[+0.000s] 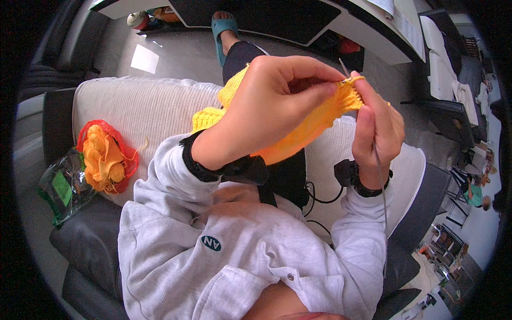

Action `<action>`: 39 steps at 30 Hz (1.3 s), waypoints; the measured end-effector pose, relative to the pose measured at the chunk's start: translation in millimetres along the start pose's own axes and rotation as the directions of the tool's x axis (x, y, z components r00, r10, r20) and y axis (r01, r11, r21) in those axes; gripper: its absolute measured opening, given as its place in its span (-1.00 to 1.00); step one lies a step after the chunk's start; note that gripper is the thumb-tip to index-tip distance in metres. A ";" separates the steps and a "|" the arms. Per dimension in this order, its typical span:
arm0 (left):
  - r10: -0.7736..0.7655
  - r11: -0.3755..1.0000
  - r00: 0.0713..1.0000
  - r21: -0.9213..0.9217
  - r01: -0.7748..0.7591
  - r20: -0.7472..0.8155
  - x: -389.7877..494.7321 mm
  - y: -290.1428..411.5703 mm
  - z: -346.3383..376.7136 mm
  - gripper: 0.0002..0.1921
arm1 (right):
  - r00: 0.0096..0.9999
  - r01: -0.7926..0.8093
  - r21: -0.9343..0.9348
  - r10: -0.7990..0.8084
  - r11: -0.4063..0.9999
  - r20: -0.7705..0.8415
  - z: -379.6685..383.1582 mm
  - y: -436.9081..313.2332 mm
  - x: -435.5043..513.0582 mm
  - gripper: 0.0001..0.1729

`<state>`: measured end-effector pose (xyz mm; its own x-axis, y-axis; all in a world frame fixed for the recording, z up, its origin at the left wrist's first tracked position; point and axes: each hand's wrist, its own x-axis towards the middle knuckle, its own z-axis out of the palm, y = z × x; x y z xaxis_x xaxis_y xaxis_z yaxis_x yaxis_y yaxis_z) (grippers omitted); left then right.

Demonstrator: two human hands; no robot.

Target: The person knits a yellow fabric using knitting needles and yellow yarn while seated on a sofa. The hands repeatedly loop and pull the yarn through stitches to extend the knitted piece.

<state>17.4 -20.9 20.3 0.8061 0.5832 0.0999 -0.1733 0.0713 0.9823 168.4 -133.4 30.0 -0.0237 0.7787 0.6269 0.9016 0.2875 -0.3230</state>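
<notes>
Yellow knitting hangs from a metal needle between my hands and drapes over my lap. My left hand pinches the knitting and the needle near the stitches, thumb against index finger. A second long metal knitting needle passes through my right hand, whose fingers are closed on it beside the edge of the knitted fabric. The tip of a needle points up between both hands. Part of the fabric is hidden behind my left hand and wrist.
A red mesh bag with orange-yellow yarn lies on the sofa cover at left, beside a clear plastic bag. A black-and-white table stands ahead. Cables hang near my right wrist. A person sits far right.
</notes>
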 end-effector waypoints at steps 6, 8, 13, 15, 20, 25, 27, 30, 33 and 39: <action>-0.020 0.999 1.000 -0.034 0.020 -0.004 -2.6 0.2 -1.5 -0.83 | 0.994 -0.107 -0.077 0.107 0.991 -0.006 -4.8 -4.0 -6.6 -0.78; -0.008 0.997 1.000 -0.076 0.008 -0.004 -3.4 -1.1 -2.2 -0.82 | 0.991 -0.131 -0.043 0.132 0.990 0.008 -9.1 -7.1 -9.1 -0.78; 0.083 0.990 0.996 -0.111 -0.085 -0.024 -0.9 -6.7 -4.8 -0.80 | 0.986 -0.107 0.164 0.084 0.981 0.143 -22.0 -5.5 -6.5 -0.73; 0.084 0.989 0.996 -0.120 -0.084 -0.011 -1.9 -7.5 -5.3 -0.80 | 0.989 -0.057 0.140 0.037 0.989 0.140 -23.1 -3.7 -5.2 -0.71; 0.055 0.979 0.998 -0.197 -0.054 -0.001 -3.2 -6.5 -6.1 -0.79 | 0.968 -0.169 0.157 0.134 0.973 0.211 -28.4 -7.4 -7.6 -0.69; 0.021 0.977 0.998 -0.214 -0.007 0.059 -3.6 -1.8 -9.2 -0.80 | 0.956 -0.168 0.189 0.113 0.968 0.272 -31.2 -6.3 -7.6 -0.69; -0.007 0.974 0.996 -0.225 0.028 0.091 -3.6 0.5 -10.7 -0.80 | 0.955 -0.164 0.195 0.106 0.967 0.277 -32.6 -5.7 -7.5 -0.70; -0.032 0.971 0.991 -0.230 0.061 0.128 -3.0 3.4 -13.0 -0.81 | 0.953 -0.165 0.181 0.109 0.970 0.282 -33.4 -6.3 -8.6 -0.70; -0.050 0.970 0.986 -0.228 0.086 0.162 -1.8 4.6 -14.3 -0.81 | 0.947 -0.187 0.194 0.124 0.963 0.295 -33.2 -6.4 -8.7 -0.70; -0.077 0.958 0.981 -0.261 0.122 0.177 -1.3 3.6 -15.1 -0.80 | 0.952 -0.088 0.165 0.034 0.982 0.304 -39.0 -4.5 1.3 -0.70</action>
<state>7.2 -9.3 21.4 0.9045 0.4235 0.0502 -0.2148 0.3507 0.9115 181.1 -155.4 59.9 -0.1227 0.9206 0.3706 0.8165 0.3059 -0.4896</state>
